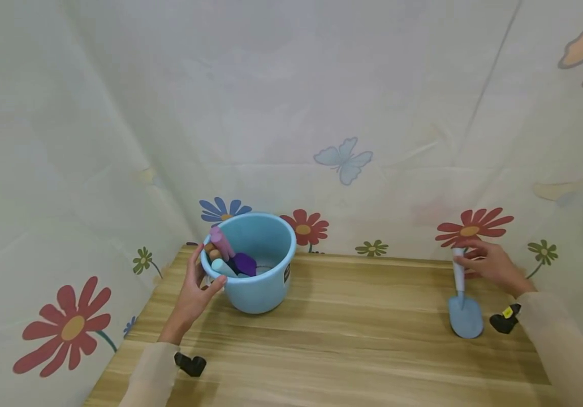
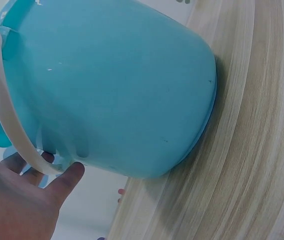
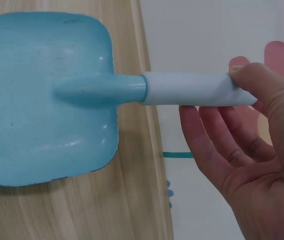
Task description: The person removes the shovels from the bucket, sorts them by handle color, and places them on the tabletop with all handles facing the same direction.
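A light-blue bucket (image 1: 258,291) stands at the table's left back, its white handle (image 2: 9,107) hanging down the outer side. My left hand (image 1: 194,294) holds the bucket's left side by the rim, with fingers and thumb spread around it. Inside lie a pink-purple grip (image 1: 222,243), a pale-blue grip (image 1: 223,267), brown rounded ends (image 1: 214,252) and a purple piece (image 1: 245,264); their lower parts are hidden. At the right, my right hand (image 1: 492,265) pinches the whitish handle of a blue toy shovel (image 1: 466,318), blade pointing toward me; whether the blade touches the table, I cannot tell.
A wood-grain table (image 1: 357,333) carries the bucket. Behind and at the sides hangs a pale cloth backdrop (image 1: 271,102) printed with flowers and butterflies. Black wrist cameras (image 1: 190,364) sit at both sleeves.
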A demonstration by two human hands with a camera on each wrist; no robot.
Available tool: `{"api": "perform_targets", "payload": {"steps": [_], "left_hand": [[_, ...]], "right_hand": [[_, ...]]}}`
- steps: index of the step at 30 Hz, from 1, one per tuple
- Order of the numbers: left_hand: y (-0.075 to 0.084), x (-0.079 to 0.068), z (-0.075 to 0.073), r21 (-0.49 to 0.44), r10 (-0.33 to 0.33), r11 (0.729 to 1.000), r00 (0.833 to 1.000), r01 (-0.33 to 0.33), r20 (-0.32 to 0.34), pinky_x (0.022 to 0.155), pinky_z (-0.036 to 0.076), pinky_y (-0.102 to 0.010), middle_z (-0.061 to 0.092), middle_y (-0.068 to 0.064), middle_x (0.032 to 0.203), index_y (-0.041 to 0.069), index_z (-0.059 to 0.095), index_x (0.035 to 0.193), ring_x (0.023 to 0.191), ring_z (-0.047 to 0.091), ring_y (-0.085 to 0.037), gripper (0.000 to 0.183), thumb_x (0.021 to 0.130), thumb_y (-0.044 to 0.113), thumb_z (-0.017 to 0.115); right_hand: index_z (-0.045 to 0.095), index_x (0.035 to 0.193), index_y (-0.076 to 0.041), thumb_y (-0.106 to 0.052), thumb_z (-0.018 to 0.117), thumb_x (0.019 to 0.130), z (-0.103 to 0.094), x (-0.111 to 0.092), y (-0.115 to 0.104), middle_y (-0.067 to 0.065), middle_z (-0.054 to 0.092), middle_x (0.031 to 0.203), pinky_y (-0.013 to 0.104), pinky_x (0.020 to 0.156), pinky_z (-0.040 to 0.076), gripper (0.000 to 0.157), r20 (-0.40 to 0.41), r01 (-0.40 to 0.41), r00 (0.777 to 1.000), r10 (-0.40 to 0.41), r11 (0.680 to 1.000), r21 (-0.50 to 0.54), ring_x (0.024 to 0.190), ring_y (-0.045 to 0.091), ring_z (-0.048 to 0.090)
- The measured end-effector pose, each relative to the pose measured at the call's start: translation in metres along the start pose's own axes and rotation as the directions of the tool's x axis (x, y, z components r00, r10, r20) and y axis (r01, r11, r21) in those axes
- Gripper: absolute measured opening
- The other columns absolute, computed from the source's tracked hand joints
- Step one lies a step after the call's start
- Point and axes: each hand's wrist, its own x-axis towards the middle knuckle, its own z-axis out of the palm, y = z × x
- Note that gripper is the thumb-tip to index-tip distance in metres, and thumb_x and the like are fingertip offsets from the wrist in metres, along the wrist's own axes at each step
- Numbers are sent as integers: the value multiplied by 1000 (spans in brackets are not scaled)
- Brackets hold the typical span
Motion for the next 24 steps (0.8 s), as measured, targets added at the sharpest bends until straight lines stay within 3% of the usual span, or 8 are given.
{"api": "perform_targets", "payload": {"steps": [4,14,19,24], "left_hand": [[1,0,-1,4,-2,1000,1000,2,0,108,23,-78,15,-18,169,33,3,165,154,17,-41,96,98,28,71],[-6,-1,-2,-2,-2,1000,1000,2,1,108,23,-78,15,-16,170,37,3,164,155,16,-39,94,98,28,70],[-7,0,-1,8,-8,1000,1000,8,-3,108,22,-78,14,-16,170,32,3,165,155,15,-40,95,98,30,71],[-5,1,-2,6,-2,1000,1000,2,5,108,20,-79,12,-16,170,36,3,165,155,13,-39,95,98,29,70]], "right_hand": [[52,138,10,-19,72,99,3,5,3,29,56,109,50,73,61,53,16,-7,1000,7,1000,14,86,25,65],[52,137,9,-20,73,98,17,16,13,25,60,107,47,72,62,53,32,-96,995,99,992,-77,82,26,68],[50,139,9,-21,71,99,23,16,18,30,60,111,48,74,62,54,58,-142,988,144,989,-34,84,25,68],[51,139,9,-23,71,99,25,17,24,33,59,116,45,74,62,55,60,-168,984,170,985,-32,87,27,68]]}}
